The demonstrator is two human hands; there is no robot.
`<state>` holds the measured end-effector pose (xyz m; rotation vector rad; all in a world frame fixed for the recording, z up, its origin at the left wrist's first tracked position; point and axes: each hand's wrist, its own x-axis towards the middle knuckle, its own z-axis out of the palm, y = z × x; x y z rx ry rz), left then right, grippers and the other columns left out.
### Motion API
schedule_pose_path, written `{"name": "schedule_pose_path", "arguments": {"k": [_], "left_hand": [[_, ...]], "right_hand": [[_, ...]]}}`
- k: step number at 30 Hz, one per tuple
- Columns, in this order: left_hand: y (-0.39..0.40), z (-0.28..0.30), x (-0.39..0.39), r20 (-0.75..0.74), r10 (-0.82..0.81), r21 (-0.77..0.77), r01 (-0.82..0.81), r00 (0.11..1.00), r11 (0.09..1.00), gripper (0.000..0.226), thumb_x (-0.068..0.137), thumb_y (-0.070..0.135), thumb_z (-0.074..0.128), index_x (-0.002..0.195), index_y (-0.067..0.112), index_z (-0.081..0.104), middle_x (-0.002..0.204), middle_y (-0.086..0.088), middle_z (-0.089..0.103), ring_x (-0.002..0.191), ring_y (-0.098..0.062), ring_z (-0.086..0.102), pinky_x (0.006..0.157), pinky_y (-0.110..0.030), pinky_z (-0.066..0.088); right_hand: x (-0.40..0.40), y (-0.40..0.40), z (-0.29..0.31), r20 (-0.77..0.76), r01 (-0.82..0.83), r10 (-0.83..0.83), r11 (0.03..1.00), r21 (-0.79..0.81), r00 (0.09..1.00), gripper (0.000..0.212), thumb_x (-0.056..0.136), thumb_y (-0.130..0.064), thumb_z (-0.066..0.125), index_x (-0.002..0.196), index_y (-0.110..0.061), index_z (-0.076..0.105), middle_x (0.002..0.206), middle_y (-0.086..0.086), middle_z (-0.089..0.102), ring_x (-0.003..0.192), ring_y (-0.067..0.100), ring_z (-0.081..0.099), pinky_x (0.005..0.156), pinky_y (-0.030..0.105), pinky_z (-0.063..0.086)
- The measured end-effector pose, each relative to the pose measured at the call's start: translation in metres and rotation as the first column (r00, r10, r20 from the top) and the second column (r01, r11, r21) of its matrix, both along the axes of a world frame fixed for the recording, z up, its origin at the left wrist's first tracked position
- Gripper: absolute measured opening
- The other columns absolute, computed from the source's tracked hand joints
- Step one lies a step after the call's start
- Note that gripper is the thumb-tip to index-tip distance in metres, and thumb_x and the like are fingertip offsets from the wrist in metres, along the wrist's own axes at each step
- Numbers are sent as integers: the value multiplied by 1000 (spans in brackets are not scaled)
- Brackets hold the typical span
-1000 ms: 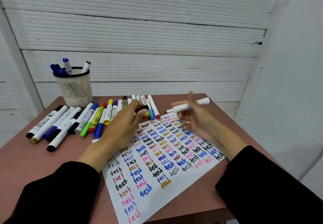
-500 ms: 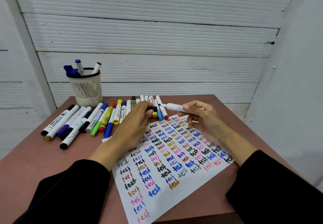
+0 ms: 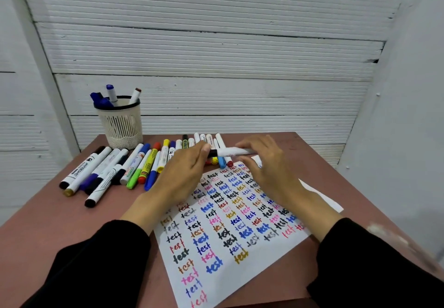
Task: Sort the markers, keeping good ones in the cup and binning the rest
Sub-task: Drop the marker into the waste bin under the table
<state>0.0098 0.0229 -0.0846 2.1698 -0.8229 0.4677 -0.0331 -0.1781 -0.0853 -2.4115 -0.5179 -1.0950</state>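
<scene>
Now: white marker with black cap (image 3: 228, 151) horizontal between hands; left hand (image 3: 185, 173) pinches cap end, right hand (image 3: 264, 161) grasps barrel. White mesh cup (image 3: 121, 125) far left, on bench (image 3: 48, 223).

Bare makeshift workspace: small brown table (image 3: 48, 223) against white ribbed wall panels (image 3: 216, 50).

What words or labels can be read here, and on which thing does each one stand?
"test", handwritten many times in several colours, on the white paper sheet.
"WHITEBOARD", apparently, on the leftmost black-capped marker; smaller print is blurred.
Labels on the other markers in the row are too blurred to read.
</scene>
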Motion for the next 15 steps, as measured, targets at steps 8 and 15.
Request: {"name": "schedule_pose_path", "arguments": {"k": [8, 15], "left_hand": [[16, 8, 16, -47, 190, -312, -195, 981, 930, 62, 105, 30, 29, 57, -7, 43, 47, -6, 33, 44, -14, 26, 48, -34, 22], [26, 8, 16, 2, 261, -236, -253, 965, 938, 63, 104, 35, 24, 50, 4, 35, 45, -4, 29, 41, -11, 23, 47, -35, 22]], "right_hand": [[8, 47, 19, 356, 92, 2, 965, -246, 934, 21, 88, -3, 61, 109, -2, 66, 98, 10, 65, 96, 22, 48, 78, 37, 47], [14, 62, 19, 242, 112, -40, 950, -293, 969, 21, 85, -3, 60, 106, -3, 66, 89, 8, 65, 85, 24, 53, 71, 37, 46]]}}
